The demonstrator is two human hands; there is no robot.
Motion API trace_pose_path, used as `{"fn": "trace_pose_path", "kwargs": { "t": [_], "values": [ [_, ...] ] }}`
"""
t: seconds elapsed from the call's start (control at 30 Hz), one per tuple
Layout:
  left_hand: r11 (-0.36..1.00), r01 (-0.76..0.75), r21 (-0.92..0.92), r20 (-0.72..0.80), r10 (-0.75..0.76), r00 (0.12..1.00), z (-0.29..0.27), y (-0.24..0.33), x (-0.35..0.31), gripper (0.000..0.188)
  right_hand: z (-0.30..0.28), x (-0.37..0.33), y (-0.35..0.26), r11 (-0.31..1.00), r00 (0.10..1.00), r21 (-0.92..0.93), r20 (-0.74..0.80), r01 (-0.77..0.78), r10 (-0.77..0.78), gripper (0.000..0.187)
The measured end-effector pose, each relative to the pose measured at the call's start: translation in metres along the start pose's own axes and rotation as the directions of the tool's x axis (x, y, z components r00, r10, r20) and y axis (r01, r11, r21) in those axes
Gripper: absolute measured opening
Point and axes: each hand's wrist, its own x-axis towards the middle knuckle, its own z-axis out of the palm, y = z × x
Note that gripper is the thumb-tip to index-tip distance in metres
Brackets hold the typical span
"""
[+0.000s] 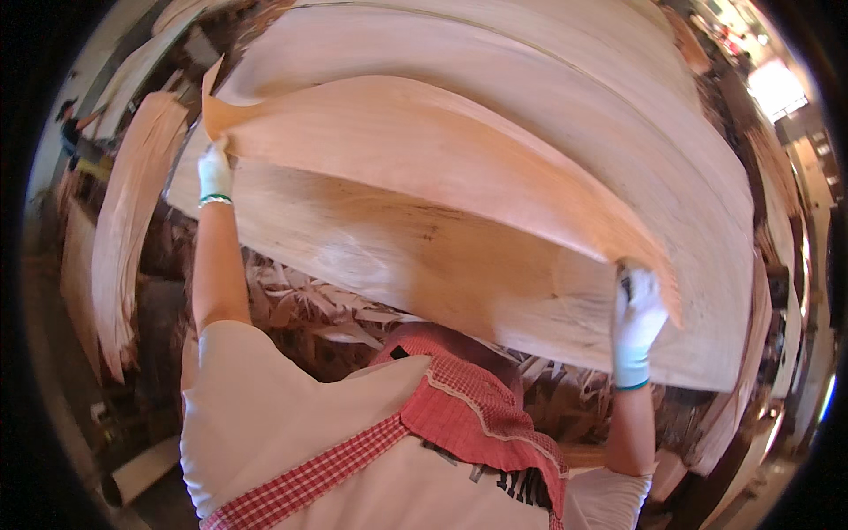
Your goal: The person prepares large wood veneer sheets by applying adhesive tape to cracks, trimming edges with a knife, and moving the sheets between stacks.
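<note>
Looking in from my remote seat, I start at the left, where another person (pixel 72 128) stands far off and a long, ragged strip of veneer (pixel 140 216) hangs nearer to me. Next comes the left hand (pixel 215 170), in a white glove, pinching the near edge of a tan veneer sheet (pixel 433 146) close to that sheet's left end, where a corner curls up. The sheet runs across the middle, bowed, over a broad pale surface of wood sheets (pixel 340 252), and its near edge throws a shadow there; whether its far edge touches, I cannot tell. Nearer, below the pale surface, I see shredded wood scraps (pixel 296 305) and a red checked apron (pixel 477 402). At the right, the right hand (pixel 640 305), gloved too, appears to be pinching the sheet's near edge by its right end, though blur hides its exact finger placing. A bright window (pixel 777 90) glows at the far right.

As for progress, I judge that taking hold at both ends is done. Laying the sheet flat or letting it go is not done, and I cannot tell how much work remains.
</note>
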Motion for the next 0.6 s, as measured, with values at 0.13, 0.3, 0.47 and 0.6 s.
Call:
{"fn": "trace_pose_path", "kwargs": {
  "t": [0.13,0.3,0.47,0.6],
  "values": [
    [0.982,0.152,-0.109,-0.158,-0.169,0.973,-0.028,-0.060,-0.040,0.013,0.070,-0.022,0.006,0.990,0.992,0.121,0.111,-0.072,0.058,0.031],
    [0.961,0.253,-0.111,-0.189,-0.271,0.944,0.031,-0.141,-0.138,0.011,0.140,-0.028,0.096,0.970,0.949,0.055,0.225,-0.238,0.220,0.025],
    [0.947,0.060,0.315,-0.224,0.013,0.975,0.026,-0.213,-0.173,0.022,0.175,-0.034,0.152,0.976,0.933,0.049,0.308,-0.212,0.187,0.023],
    [0.958,0.285,0.040,-0.482,-0.231,0.845,0.074,-0.196,-0.188,0.035,0.185,-0.050,0.159,0.975,0.948,0.181,0.312,-0.130,0.068,0.023]
  ]
}}
